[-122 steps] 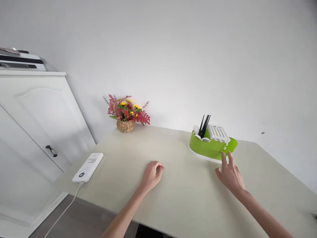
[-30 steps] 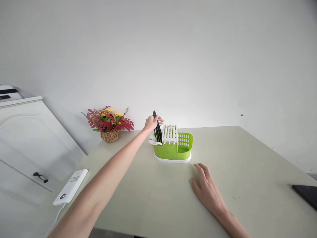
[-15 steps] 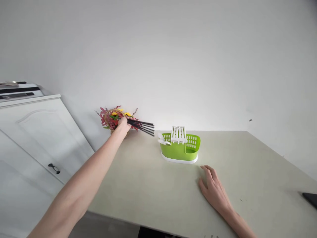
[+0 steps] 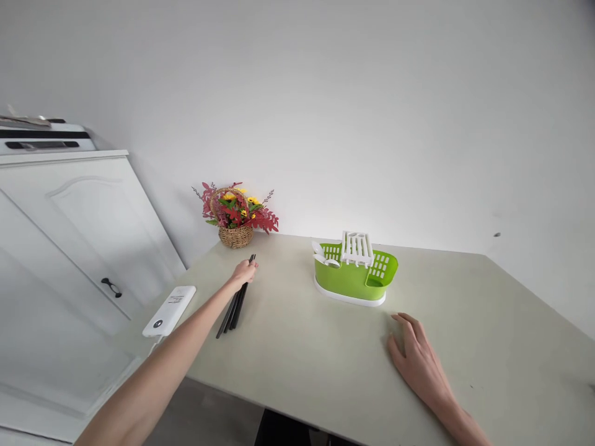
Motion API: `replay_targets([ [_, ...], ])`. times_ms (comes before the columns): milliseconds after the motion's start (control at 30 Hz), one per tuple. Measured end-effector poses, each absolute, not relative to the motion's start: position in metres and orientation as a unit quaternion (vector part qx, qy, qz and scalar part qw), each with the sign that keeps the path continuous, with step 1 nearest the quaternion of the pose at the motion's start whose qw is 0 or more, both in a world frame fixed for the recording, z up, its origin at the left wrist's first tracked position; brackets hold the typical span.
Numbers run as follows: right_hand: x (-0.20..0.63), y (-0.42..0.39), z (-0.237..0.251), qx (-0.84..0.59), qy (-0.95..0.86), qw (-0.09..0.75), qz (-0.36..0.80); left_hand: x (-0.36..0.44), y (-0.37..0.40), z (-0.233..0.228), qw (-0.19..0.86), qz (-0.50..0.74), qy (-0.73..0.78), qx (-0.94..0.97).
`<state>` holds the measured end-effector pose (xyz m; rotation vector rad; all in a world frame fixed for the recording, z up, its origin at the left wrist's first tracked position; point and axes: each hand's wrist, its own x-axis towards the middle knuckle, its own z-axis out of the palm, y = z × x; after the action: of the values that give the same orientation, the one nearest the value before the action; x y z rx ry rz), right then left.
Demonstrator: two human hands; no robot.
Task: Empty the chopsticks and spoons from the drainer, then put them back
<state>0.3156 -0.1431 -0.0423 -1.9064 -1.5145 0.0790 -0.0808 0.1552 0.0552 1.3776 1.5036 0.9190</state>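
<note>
1. Now the black chopsticks (image 4: 235,305) lay flat on the table (image 4: 325,359), left of centre, their far ends under the left hand (image 4: 243,271). Half a second before, that hand had held them in the air near the flower basket; a second before, they had stood in the green caddy (image 4: 356,275).
2. That meant the bundle had been lifted out of the caddy and set down, so the emptying of that holder looked under way, with the chopsticks done.
3. The left hand's fingers were curled down onto the sticks' upper ends; whether they still pinched them or merely rested there, I could not tell from where I stood.
4. The right hand (image 4: 416,356) lay palm down on the table, fingers loosely together, near the caddy but apart from it.
5. Counted: one bundle of chopsticks, perhaps four to six, too thin to number surely; one caddy; two white spoons (image 4: 325,257) at its left end; one white slotted rack (image 4: 357,246) on top.
6. Further out: one flower basket (image 4: 237,217) by the wall, one white power bank (image 4: 170,311) at the table's left edge, one white cabinet (image 4: 69,248).
</note>
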Motion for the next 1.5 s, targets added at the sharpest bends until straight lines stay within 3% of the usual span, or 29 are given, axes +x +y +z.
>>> replay_targets([
  [267,0.317,-0.146,-0.045,-0.740,-0.584,0.333,0.023,-0.096,0.148,0.023,0.190,0.281,0.666,0.664],
  [567,0.315,-0.148,-0.042,-0.750,-0.576,0.324,0.029,-0.097,0.145,0.007,0.062,0.232,0.631,0.738],
  [1033,0.316,-0.148,-0.043,-0.744,-0.582,0.328,0.032,-0.097,0.141,-0.004,0.089,0.263,0.619,0.735],
  [1233,0.317,-0.148,-0.041,-0.743,-0.581,0.331,0.043,-0.090,0.152,0.034,0.090,0.370,0.605,0.700],
  [1500,0.317,-0.146,-0.041,-0.737,-0.578,0.346,0.052,-0.007,0.128,0.090,0.125,0.440,0.431,0.778],
])
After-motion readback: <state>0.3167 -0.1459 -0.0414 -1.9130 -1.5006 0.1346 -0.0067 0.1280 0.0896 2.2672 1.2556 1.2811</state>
